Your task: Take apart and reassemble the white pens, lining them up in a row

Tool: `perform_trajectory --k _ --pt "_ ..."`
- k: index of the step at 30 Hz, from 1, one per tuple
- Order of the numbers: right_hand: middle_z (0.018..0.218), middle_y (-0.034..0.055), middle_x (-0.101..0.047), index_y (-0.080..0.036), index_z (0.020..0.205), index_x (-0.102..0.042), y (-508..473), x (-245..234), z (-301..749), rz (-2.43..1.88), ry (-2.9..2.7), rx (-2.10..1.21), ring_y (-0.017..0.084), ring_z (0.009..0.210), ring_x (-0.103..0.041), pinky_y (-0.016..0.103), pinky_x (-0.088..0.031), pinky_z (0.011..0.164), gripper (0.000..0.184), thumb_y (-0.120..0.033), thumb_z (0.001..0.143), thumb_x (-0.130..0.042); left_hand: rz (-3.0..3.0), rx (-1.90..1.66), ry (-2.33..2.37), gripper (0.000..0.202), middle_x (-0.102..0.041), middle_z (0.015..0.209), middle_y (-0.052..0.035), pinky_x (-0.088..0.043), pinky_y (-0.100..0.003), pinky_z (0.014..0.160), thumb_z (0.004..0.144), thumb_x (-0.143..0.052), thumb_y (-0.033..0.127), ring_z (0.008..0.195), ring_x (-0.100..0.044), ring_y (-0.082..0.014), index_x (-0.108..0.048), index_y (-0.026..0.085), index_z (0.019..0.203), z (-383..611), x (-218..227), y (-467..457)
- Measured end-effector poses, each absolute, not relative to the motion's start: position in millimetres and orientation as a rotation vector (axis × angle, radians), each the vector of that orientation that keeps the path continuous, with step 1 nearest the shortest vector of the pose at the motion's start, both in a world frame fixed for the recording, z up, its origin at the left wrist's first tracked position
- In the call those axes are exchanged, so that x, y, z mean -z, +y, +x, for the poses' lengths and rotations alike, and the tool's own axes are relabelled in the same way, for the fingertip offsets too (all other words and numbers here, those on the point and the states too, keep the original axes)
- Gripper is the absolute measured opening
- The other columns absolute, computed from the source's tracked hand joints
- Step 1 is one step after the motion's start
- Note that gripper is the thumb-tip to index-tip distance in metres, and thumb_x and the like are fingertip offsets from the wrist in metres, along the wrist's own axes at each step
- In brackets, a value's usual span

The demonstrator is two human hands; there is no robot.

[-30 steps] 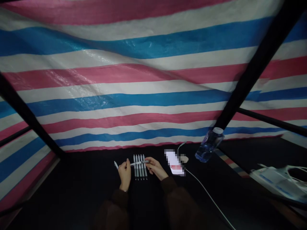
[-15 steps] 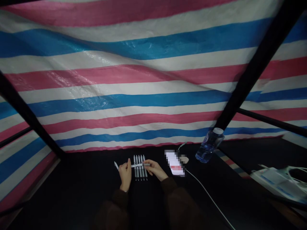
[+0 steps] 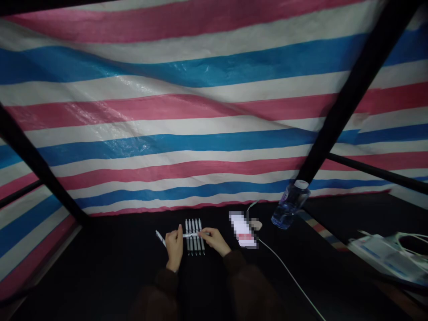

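Note:
Both my hands are over a row of several slim white pens (image 3: 194, 236) lying side by side on the black table (image 3: 100, 276). My left hand (image 3: 174, 248) is shut on a white pen (image 3: 161, 238), whose end sticks out to the upper left. A second white pen (image 3: 195, 235) lies crosswise above the row, running from my left fingers to my right hand (image 3: 216, 241). My right fingertips pinch its far end. Part of that crosswise pen is hidden by my fingers.
A phone with a blurred screen (image 3: 242, 229) lies right of my hands, near a small charger (image 3: 256, 224) and a white cable (image 3: 290, 276). A water bottle (image 3: 290, 206) stands behind it. A white device (image 3: 384, 256) sits at the right. Striped tarpaulin (image 3: 200, 133) and black poles (image 3: 347, 98) surround the table.
My right hand has dropped lower and closer to my left hand. The pen in my left hand now juts out further to the left. The whole view has shifted slightly.

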State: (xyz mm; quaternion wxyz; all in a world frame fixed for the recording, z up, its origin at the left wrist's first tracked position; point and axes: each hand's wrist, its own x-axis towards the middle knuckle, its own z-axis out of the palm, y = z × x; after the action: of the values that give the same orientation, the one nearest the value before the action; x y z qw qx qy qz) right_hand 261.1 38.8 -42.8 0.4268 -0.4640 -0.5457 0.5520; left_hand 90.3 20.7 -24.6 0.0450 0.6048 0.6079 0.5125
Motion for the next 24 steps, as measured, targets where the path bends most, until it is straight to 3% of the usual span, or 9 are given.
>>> perform_trajectory --k 10,24 --pt "0.054 -0.0063 -0.045 -0.016 0.074 -0.058 38.0 42.0 260.6 -1.058 -1.341 -1.391 0.002 0.037 -0.027 0.017 -0.017 0.034 0.036 -0.045 0.058 -0.073 1.788 -1.594 1.86 0.051 -0.038 0.039 0.0031 -0.03 -0.027 0.054 0.086 -0.039 0.041 0.043 -0.036 -0.0098 -0.039 0.019 0.039 89.3 30.8 23.4" --pt "0.042 -0.0065 -0.033 -0.018 0.051 -0.046 34.1 37.4 256.0 -1.166 -1.358 -1.257 0.006 0.039 -0.029 0.021 -0.017 0.037 0.047 -0.058 0.058 -0.068 1.469 -1.68 1.755 0.054 -0.032 0.035 0.0026 -0.028 -0.027 0.047 0.077 -0.046 0.053 0.041 -0.034 -0.0104 -0.034 0.02 0.036 90.0 19.5 20.3"
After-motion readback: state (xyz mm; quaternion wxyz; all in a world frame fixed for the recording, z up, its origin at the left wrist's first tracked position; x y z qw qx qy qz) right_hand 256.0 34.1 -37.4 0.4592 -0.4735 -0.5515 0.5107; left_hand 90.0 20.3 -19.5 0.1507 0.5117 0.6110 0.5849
